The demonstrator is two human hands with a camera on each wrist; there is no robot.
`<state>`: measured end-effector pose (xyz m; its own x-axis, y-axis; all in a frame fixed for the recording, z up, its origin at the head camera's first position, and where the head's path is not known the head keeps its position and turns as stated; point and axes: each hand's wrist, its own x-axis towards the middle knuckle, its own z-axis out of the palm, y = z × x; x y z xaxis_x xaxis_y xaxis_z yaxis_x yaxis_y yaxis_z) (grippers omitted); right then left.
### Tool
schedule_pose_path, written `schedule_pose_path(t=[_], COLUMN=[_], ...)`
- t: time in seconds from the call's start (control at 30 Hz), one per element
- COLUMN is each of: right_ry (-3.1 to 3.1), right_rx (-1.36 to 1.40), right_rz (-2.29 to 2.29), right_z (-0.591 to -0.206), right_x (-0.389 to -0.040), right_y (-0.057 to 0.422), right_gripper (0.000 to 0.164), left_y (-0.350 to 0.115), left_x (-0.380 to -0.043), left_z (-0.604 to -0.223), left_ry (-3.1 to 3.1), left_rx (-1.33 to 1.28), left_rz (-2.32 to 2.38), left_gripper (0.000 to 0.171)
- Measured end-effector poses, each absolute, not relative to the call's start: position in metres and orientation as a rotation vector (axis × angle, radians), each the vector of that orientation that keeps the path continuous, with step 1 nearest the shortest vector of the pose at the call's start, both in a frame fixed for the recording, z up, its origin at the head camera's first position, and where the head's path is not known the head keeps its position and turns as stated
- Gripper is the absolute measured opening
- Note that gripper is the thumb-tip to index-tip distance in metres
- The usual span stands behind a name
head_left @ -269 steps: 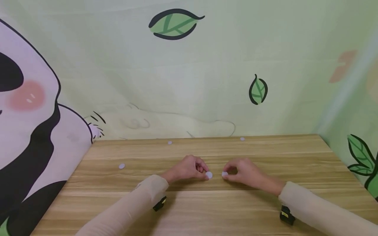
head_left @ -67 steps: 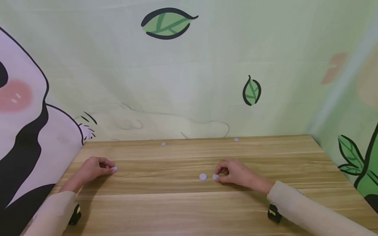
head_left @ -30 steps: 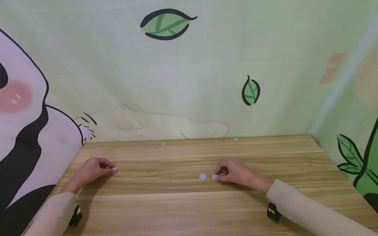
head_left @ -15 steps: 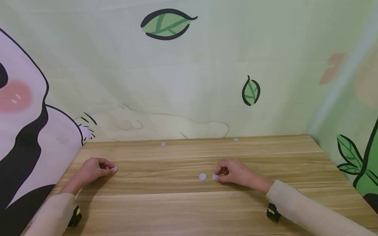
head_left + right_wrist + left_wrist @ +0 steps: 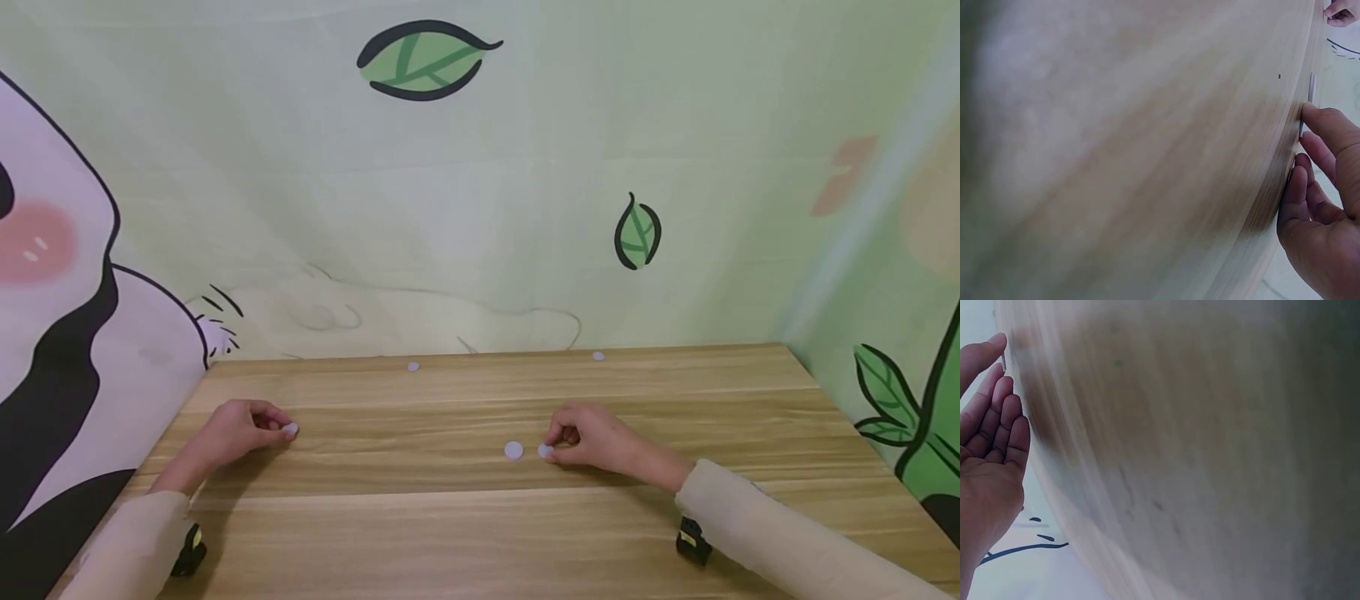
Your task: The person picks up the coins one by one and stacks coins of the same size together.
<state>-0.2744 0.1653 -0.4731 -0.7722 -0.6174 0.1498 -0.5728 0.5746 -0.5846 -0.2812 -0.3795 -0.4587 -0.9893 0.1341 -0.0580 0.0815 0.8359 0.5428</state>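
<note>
On the left side of the wooden table, my left hand [image 5: 236, 433] pinches a small white round disc [image 5: 290, 429] between thumb and fingertips. Seen by the left wrist camera, that disc is only a thin edge [image 5: 1004, 361] at the thumb tip. Right of the middle, my right hand [image 5: 592, 433] pinches a second white disc [image 5: 544, 451], its right part hidden by the fingers. Just left of it a third white disc [image 5: 513, 451] lies flat, a short gap away. The right wrist view shows this third disc edge-on [image 5: 1312, 87], beyond the thumb.
Two more white discs lie near the table's far edge, one left of centre [image 5: 413, 367] and one right [image 5: 597, 356]. A printed cloth backdrop [image 5: 480, 183] with leaves and a panda stands behind the wooden table [image 5: 420, 542].
Since the oldest frame, my left hand has let go of the middle disc, moved left and taken hold of the left disc. My right hand keeps its disc. Both look still over the last two seconds.
</note>
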Motion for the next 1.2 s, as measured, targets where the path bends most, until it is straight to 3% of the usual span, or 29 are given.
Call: schedule_pose_path(t=[1.2], right_ry=[2.702], right_rx=[-0.987], right_rz=[-1.034], right_z=[-0.472], right_x=[-0.273], right_y=[0.164], right_gripper=[0.010], left_y=[-0.335], left_x=[-0.286], left_z=[-0.451], left_ry=[2.893], left_rx=[0.279], left_rz=[0.962], left_gripper=[0.025])
